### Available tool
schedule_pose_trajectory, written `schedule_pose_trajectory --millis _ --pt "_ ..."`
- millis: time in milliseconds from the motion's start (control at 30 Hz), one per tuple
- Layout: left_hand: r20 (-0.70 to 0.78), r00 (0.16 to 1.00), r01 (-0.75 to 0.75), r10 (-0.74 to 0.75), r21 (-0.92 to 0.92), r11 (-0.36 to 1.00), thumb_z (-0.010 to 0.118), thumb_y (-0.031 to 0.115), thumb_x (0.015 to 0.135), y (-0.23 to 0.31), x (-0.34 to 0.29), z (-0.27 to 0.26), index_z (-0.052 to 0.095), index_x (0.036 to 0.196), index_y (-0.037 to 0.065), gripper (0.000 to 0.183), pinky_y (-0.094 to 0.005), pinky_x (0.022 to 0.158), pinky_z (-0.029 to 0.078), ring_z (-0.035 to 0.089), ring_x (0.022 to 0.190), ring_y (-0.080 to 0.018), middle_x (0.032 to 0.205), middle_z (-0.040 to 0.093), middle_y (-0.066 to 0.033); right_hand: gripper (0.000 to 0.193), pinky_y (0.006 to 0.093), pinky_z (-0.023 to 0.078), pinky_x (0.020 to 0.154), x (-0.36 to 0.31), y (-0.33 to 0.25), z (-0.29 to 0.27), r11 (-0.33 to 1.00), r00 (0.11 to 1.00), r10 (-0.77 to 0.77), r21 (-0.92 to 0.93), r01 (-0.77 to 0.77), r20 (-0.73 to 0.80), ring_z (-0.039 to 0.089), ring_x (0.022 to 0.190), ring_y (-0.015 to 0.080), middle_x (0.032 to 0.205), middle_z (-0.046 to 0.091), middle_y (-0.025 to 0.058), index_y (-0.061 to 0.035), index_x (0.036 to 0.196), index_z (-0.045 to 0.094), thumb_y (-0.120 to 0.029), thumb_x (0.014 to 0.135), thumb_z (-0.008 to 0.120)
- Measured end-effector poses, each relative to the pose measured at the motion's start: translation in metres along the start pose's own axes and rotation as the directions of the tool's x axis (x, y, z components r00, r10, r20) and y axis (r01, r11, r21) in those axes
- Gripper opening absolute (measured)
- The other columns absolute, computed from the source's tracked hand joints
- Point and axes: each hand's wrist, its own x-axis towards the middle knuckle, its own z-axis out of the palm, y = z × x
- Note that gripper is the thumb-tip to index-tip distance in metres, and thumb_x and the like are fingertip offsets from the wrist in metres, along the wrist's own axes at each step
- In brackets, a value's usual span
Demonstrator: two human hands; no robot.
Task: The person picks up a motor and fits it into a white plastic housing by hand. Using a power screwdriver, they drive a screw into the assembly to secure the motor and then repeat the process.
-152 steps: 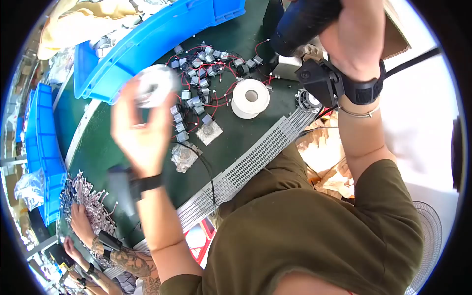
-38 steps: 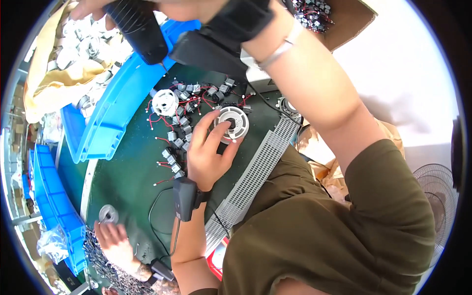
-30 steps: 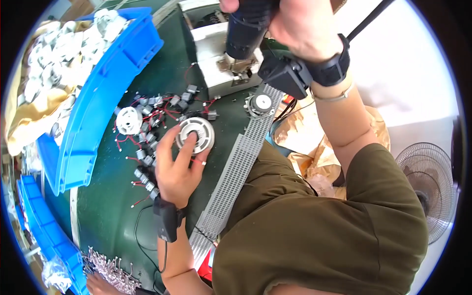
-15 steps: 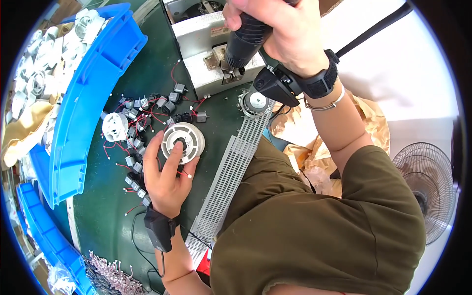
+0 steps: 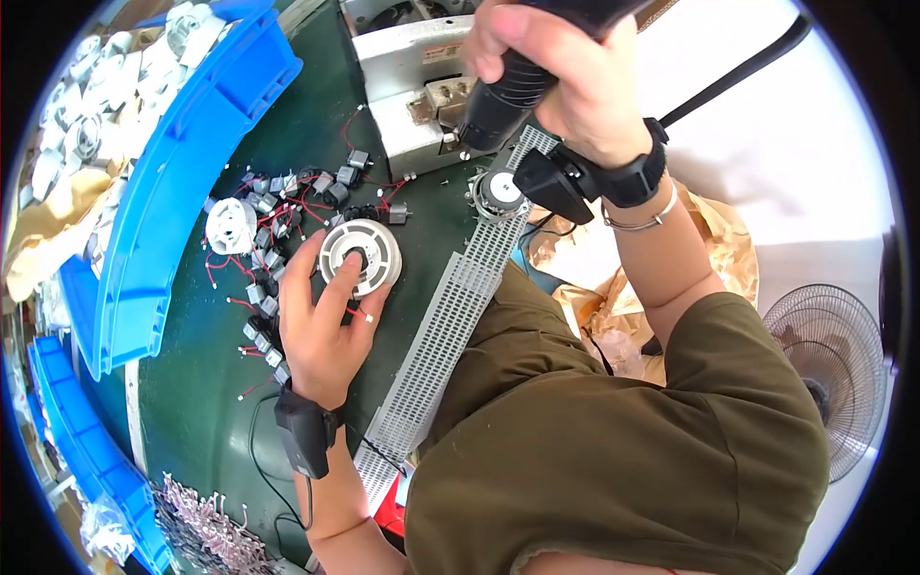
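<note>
My left hand [image 5: 321,340] is curled around a round white plastic housing [image 5: 386,261] with ring-shaped slots, resting on the green table. One fingertip presses on the dark centre of the housing, and a red wire with a white plug sticks out beside my fingers. My right hand [image 5: 589,91] grips a black electric screwdriver [image 5: 510,103], tip down. A small shiny screw [image 5: 466,154] shows at the screwdriver's tip, just off the front of the grey metal screw feeder [image 5: 402,134].
Small motors [image 5: 326,182] with red wires lie piled beside a second white housing [image 5: 231,226]. A round part [image 5: 500,192] sits on a perforated metal strip [image 5: 450,297] along the table edge. Blue bins [image 5: 163,220] stand left, one full of white parts. A fan [image 5: 829,369] is at right.
The screwdriver has come out from the feeder's front slot toward me and slightly right, now with a screw showing at its tip. My left hand keeps its hold on the housing.
</note>
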Motion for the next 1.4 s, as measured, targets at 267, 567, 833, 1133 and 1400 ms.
schedule_pose_trajectory --millis 267,567,833,1133,1400 --pt "-0.028 0.998 0.054 -0.057 -0.084 0.995 0.079 0.006 0.065 -0.001 -0.001 0.004 0.064 0.097 0.002 0.036 -0.0378 0.076 0.051 0.059 0.093 -0.0326 0.111 0.057 -0.0183 0.025 0.0290 0.046 0.048 0.026 -0.032 0.080 0.897 0.903 0.396 0.281 -0.342 -0.165 0.054 0.049 0.0190 0.065 0.056 0.0088 0.0058 0.099 0.051 -0.001 0.077 0.060" --pt "-0.047 0.997 0.064 -0.067 -0.063 0.996 0.078 0.008 0.064 0.001 -0.001 0.005 0.065 0.095 0.003 0.034 -0.0367 0.068 0.051 0.061 0.086 -0.0303 0.107 0.059 -0.0153 0.028 0.0262 0.043 0.045 0.025 -0.023 0.099 0.835 0.840 0.536 0.202 -0.512 -0.087 0.054 0.050 0.0131 0.063 0.057 0.0060 0.0034 0.096 0.053 0.006 0.071 0.065" --pt "0.003 0.997 0.071 -0.071 -0.064 0.995 0.076 0.003 0.069 0.002 0.000 0.002 0.062 0.100 0.000 0.034 -0.0331 0.073 0.053 0.062 0.090 -0.0286 0.110 0.057 -0.0158 0.037 0.0267 0.044 0.046 0.019 -0.012 0.095 0.834 0.853 0.521 0.231 -0.501 -0.030 0.054 0.050 0.0134 0.065 0.058 0.0068 0.0046 0.104 0.050 0.003 0.071 0.067" --pt "-0.057 0.995 0.073 -0.078 -0.073 0.995 0.078 0.010 0.064 -0.001 -0.003 0.007 0.065 0.095 0.004 0.033 -0.0359 0.068 0.050 0.060 0.084 -0.0291 0.108 0.058 -0.0142 0.030 0.0232 0.046 0.061 0.022 -0.020 0.109 0.787 0.965 0.246 -0.601 -0.141 0.095 0.057 0.069 0.0093 0.076 0.060 0.0023 0.0000 0.094 0.057 0.001 0.067 0.070" --pt "-0.042 0.998 0.046 -0.049 -0.069 0.997 0.078 0.014 0.066 -0.003 -0.002 0.007 0.065 0.095 0.005 0.033 -0.0372 0.068 0.048 0.059 0.084 -0.0296 0.107 0.058 -0.0140 0.031 0.0240 0.047 0.062 0.014 -0.006 0.111 0.889 0.892 0.431 -0.106 -0.446 -0.136 0.057 0.070 0.0083 0.078 0.061 0.0015 0.0002 0.094 0.057 0.004 0.066 0.070"
